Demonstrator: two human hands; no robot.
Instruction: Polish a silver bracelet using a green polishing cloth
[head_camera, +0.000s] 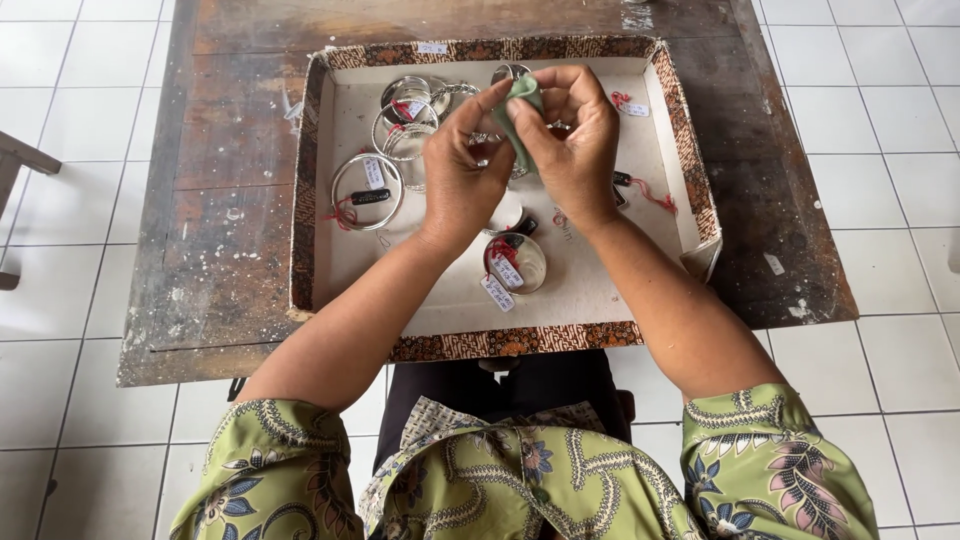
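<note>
From the head view, the left hand and right hand pinch a small green cloth together above the tray on the bench, with several tagged silver bangles lying untouched below.

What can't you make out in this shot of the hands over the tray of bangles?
Head view only:
- Anything inside the green cloth: left hand and right hand fold around it.
- Tags on the silver bangles: too small to read.
- Tray middle: covered by both hands.
- Wooden table far edge: cut off by the frame.
</note>
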